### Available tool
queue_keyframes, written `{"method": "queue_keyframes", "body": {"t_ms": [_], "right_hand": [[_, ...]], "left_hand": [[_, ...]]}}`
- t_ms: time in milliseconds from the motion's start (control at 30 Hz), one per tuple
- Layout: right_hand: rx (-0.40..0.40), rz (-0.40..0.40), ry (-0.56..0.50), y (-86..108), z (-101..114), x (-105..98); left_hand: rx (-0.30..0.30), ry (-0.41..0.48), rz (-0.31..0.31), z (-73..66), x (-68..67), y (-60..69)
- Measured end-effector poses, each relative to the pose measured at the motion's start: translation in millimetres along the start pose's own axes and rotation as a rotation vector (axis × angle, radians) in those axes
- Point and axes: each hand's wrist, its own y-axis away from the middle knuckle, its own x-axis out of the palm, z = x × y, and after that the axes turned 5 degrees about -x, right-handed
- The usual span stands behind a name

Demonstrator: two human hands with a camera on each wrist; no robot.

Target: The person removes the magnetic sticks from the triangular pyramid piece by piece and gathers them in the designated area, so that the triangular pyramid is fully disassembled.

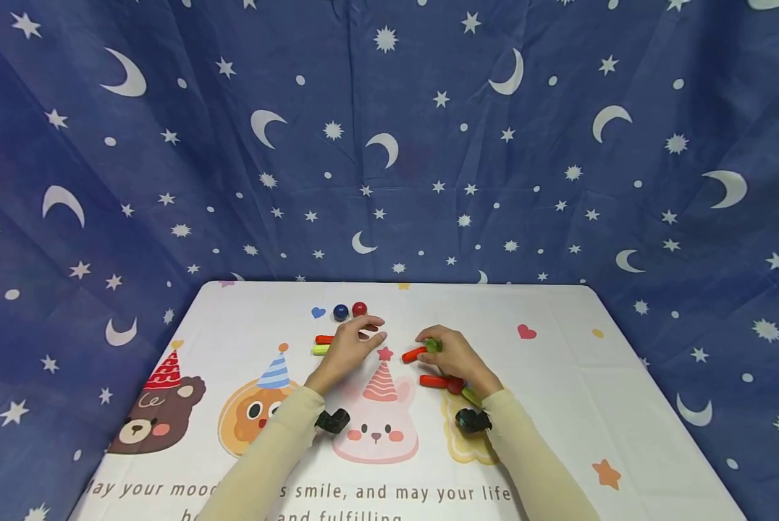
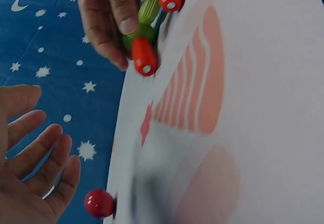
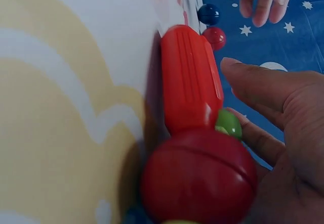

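Clock directions are read as on a dial laid over each view. The right hand [image 1: 453,354] curls its fingers and thumb about a green ball [image 1: 434,345]. A red stick [image 1: 413,354] meets the ball at 8 o'clock; in the left wrist view a lime stick [image 2: 150,5] lies at the ball's 12 o'clock. At 7 o'clock from this hand, on the tablecloth [image 1: 546,434], lies the lower red stick [image 1: 433,381], with a maroon ball [image 1: 455,386] touching its 3 o'clock end and a green stick [image 1: 472,396] at the ball's 4 o'clock.

The left hand [image 1: 352,349] has its fingers apart and holds nothing. Near it, at 9 to 10 o'clock, lie the left red stick [image 1: 324,339] and, just beside it, a yellow stick [image 1: 321,349]. A blue ball [image 1: 340,312] stands at 11 o'clock, a red ball [image 1: 360,309] at 12.

Brown lettering [image 1: 318,492] at 6 o'clock reads "your mood", then, past a cream sleeve [image 1: 266,449], "s smile, and may your life"; the line beneath, cropped, shows "and fulfilling".
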Motion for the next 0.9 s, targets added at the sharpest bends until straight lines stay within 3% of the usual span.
{"method": "queue_keyframes", "body": {"t_ms": [400,633,900], "right_hand": [[0.079,-0.017,0.01,5.5,-9,-10],[0.041,-0.022,0.007,3.1,-13,-6],[0.007,-0.014,-0.026,-2.3,-12,-2]], "left_hand": [[-0.128,-0.034,0.186,0.8,30.6,-6.4],[-0.118,-0.053,0.249,2.0,43.6,-9.3],[-0.095,-0.115,0.254,-0.2,48.2,-10.2]]}}
